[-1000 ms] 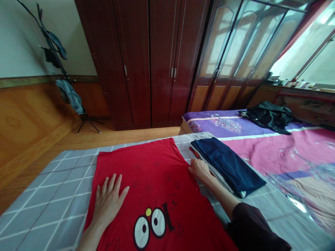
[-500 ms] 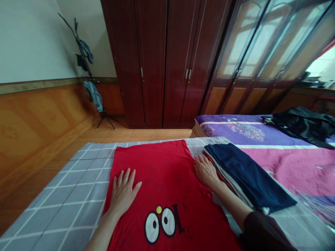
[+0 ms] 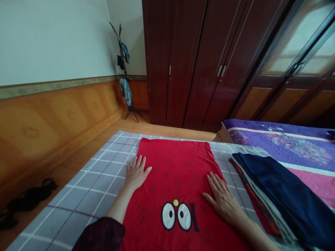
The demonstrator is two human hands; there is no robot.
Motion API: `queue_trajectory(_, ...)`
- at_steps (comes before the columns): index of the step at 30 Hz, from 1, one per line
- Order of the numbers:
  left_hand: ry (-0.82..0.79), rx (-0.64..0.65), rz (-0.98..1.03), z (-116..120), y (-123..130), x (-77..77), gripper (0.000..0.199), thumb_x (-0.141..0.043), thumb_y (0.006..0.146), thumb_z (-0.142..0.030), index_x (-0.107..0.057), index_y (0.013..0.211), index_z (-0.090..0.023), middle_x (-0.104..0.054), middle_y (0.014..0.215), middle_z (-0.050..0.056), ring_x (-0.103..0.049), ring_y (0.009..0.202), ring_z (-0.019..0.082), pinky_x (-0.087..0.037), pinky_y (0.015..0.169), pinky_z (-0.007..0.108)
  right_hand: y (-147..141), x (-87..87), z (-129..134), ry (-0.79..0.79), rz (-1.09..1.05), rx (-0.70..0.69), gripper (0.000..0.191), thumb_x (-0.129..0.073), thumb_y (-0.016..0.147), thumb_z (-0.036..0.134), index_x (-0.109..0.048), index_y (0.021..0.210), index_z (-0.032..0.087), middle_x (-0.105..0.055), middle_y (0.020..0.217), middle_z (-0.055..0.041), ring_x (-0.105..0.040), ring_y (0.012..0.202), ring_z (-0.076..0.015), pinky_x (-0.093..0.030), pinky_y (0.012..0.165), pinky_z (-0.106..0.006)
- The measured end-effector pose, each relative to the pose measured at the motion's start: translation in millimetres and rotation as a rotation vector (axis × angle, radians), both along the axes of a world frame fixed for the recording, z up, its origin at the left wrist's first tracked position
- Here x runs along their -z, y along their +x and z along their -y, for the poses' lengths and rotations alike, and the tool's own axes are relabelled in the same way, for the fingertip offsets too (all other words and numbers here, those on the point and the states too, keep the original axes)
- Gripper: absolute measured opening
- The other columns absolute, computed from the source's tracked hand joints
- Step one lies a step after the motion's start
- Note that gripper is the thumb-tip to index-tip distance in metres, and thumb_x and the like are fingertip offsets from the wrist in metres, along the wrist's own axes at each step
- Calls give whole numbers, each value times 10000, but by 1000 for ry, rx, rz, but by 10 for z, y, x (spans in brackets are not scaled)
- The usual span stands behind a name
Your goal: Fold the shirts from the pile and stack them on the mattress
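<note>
A red T-shirt (image 3: 172, 170) with a cartoon-eyes print lies spread on the grey checked bed sheet (image 3: 104, 164). On its left edge my left hand (image 3: 136, 174) rests flat, fingers spread and the thumb pointing inward. My right hand (image 3: 222, 198) lies open on the right part of the shirt, palm down, with nothing in its grasp. To the right of that hand is a stack of folded clothes (image 3: 282, 188), dark blue on top, with grey, orange and red layers below. The shirt's near end runs out of view at the bottom.
A second bed with a purple and pink cover (image 3: 251, 130) adjoins at the right. Dark red wardrobes (image 3: 178, 62) stand beyond the foot of the bed. A coat rack (image 3: 125, 69) holds a few items in the corner. Dark shoes (image 3: 34, 195) lie on the floor at left.
The view has turned left. My right hand has moved from the shirt's right edge, beside the folded stack, onto the shirt nearer me. My left hand stays flat at the left edge.
</note>
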State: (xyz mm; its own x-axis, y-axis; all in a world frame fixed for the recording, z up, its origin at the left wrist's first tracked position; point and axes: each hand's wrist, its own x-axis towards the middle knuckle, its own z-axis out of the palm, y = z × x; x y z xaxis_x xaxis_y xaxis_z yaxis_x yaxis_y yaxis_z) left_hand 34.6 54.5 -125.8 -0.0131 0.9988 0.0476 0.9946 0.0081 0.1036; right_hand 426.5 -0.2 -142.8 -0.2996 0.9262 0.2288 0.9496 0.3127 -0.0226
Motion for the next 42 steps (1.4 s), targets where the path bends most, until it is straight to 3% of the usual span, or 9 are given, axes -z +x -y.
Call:
queue_trajectory(5, 18, -193, -34, 59, -181, -132, 651, -265, 930, -520, -303, 1445, -123, -262, 1506, 157, -170, 1395, 356, -172, 1075, 587, 95, 76, -22, 43, 1, 69, 705, -333, 898, 569, -392, 1392, 70, -365, 1456, -176, -272, 1371, -291, -284, 1093, -481)
queue_trajectory(11, -99, 377, 71, -15, 435, -248, 671, -287, 915, -583, -222, 1473, -217, -196, 1540, 42, -116, 1424, 231, -97, 1142, 456, 72, 50, -31, 40, 6, 69, 682, -342, 898, 558, -424, 1375, 78, -376, 1448, -180, -286, 1364, -300, -271, 1097, -484)
queue_trajectory(13, -158, 421, 74, -222, 560, -256, 682, -296, 900, -615, -224, 1471, -249, -193, 1542, 20, -113, 1425, 216, -93, 1145, 440, 65, 38, -21, 43, 5, 65, 673, -345, 900, 554, -433, 1370, 80, -376, 1447, -180, -292, 1362, -295, -270, 1098, -477)
queue_trajectory(20, -123, 11, 59, -1046, 245, -360, 709, -172, 924, -572, -195, 1477, -130, -129, 1542, 163, -91, 1407, 362, -122, 1083, 579, 74, -6, -11, 41, -10, 60, 644, -356, 906, 545, -445, 1367, 104, -385, 1445, -166, -298, 1361, -283, -287, 1088, -468)
queue_trajectory(26, -149, -124, 60, -1112, 193, -528, 721, -121, 939, -532, -176, 1468, -45, -100, 1522, 249, -111, 1382, 436, -164, 1035, 639, 46, -62, 7, 1, -15, 75, 648, -341, 910, 550, -422, 1386, 117, -345, 1471, -155, -272, 1372, -287, -271, 1088, -471)
queue_trajectory(30, -163, 38, 53, -619, 565, -567, 733, -239, 933, -549, -153, 1477, -65, -68, 1538, 201, -30, 1409, 378, -90, 1091, 589, 28, -59, 12, -9, -17, 73, 660, -327, 914, 552, -414, 1390, 103, -345, 1471, -157, -271, 1370, -292, -258, 1093, -470)
queue_trajectory(35, -255, 619, 98, 731, 781, -390, 776, -319, 873, -669, -105, 1489, -247, -35, 1559, 46, 12, 1429, 263, -28, 1148, 485, 68, -82, -5, -17, -17, 72, 652, -382, 907, 515, -414, 1385, 73, -336, 1468, -188, -259, 1370, -318, -248, 1095, -486)
queue_trajectory(38, -266, 635, 116, 1369, 671, -364, 755, -297, 894, -644, -46, 1488, -251, -14, 1556, 67, 16, 1424, 296, -62, 1134, 537, -74, -197, 105, -42, -13, 57, 643, -444, 889, 488, -442, 1364, 56, -348, 1450, -224, -254, 1366, -351, -237, 1092, -520)
queue_trajectory(42, -218, 647, 139, 1646, 753, -429, 768, -299, 909, -615, 50, 1482, -240, -12, 1557, 64, -1, 1426, 282, -85, 1146, 508, -649, -388, 477, -79, -58, -245, 643, -538, 848, 456, -414, 1399, 150, -277, 1498, -168, -173, 1394, -342, -229, 1103, -525)
